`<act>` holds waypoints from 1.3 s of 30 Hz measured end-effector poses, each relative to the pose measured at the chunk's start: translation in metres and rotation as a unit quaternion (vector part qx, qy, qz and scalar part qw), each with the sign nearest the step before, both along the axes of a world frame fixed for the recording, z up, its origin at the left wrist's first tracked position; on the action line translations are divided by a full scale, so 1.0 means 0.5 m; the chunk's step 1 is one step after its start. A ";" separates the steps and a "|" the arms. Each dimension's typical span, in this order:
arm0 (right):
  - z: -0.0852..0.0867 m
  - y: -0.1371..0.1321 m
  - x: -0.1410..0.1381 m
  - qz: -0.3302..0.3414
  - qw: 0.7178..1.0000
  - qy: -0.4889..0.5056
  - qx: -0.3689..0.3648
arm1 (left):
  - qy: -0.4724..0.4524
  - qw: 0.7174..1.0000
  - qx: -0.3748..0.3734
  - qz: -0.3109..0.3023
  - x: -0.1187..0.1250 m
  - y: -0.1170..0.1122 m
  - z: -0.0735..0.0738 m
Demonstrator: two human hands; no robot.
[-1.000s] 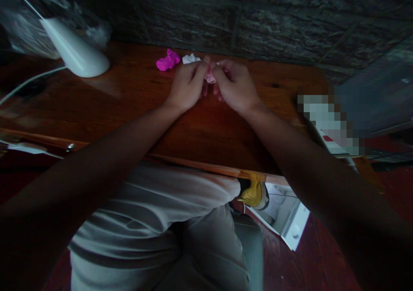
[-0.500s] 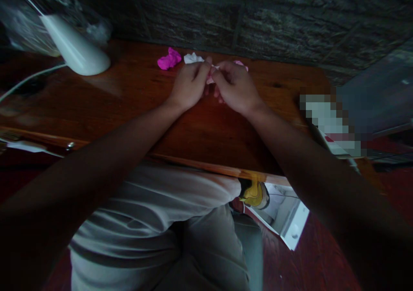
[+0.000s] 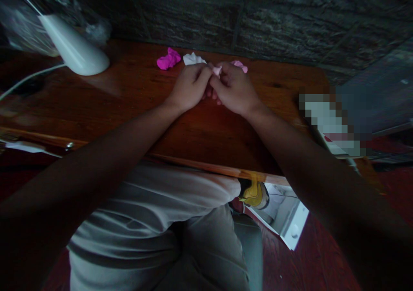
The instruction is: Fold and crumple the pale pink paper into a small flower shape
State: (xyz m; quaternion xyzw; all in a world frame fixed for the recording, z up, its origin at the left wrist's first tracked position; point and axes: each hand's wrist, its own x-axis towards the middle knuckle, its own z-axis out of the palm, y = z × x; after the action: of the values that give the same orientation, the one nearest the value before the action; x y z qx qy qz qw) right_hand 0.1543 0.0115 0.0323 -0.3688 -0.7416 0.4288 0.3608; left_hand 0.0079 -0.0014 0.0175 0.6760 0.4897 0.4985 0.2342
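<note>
Above the wooden table, my left hand and my right hand meet, fingers closed around a small pale pink piece. It looks like soft crumpled paper or clay; I cannot tell which. Most of it is hidden by my fingers and thumbs. Just behind my left hand lies a white crumpled lump. To its left is a bright magenta lump. A light pink lump shows partly behind my right hand.
A white lamp base with a cable stands on the table at the left, a clear plastic bag behind it. Dark brick wall runs along the back. At the right is a blurred-out item. An open white box sits below.
My hands have drawn slightly closer together, and the pale pink piece now pokes up between thumbs and fingers. More of the white and light pink lumps shows.
</note>
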 end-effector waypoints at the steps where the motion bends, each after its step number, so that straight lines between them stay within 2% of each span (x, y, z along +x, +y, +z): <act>1: 0.000 0.000 0.000 0.001 1.000 -0.001 0.001 | 0.000 1.000 0.002 -0.007 0.001 -0.002 0.001; 6: 0.000 -0.001 0.002 -0.008 1.000 -0.002 0.014 | -0.006 1.000 0.013 -0.028 0.004 -0.008 0.002; 21: 0.008 -0.016 -0.002 -0.011 1.000 -0.020 0.007 | 0.003 1.000 0.005 0.001 0.001 -0.007 0.001; 31: 0.004 -0.014 0.000 -0.007 1.000 -0.015 0.021 | -0.002 1.000 0.006 -0.026 0.004 -0.011 0.006; 39: 0.002 -0.013 -0.002 -0.016 0.999 -0.037 0.034 | 0.002 1.000 0.011 -0.012 0.006 -0.010 0.004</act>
State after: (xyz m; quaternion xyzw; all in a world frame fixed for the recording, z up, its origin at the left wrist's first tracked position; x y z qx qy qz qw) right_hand 0.1535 0.0050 0.0334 -0.3837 -0.7626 0.3832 0.3526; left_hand 0.0110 -0.0065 0.0197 0.6855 0.4763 0.4996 0.2314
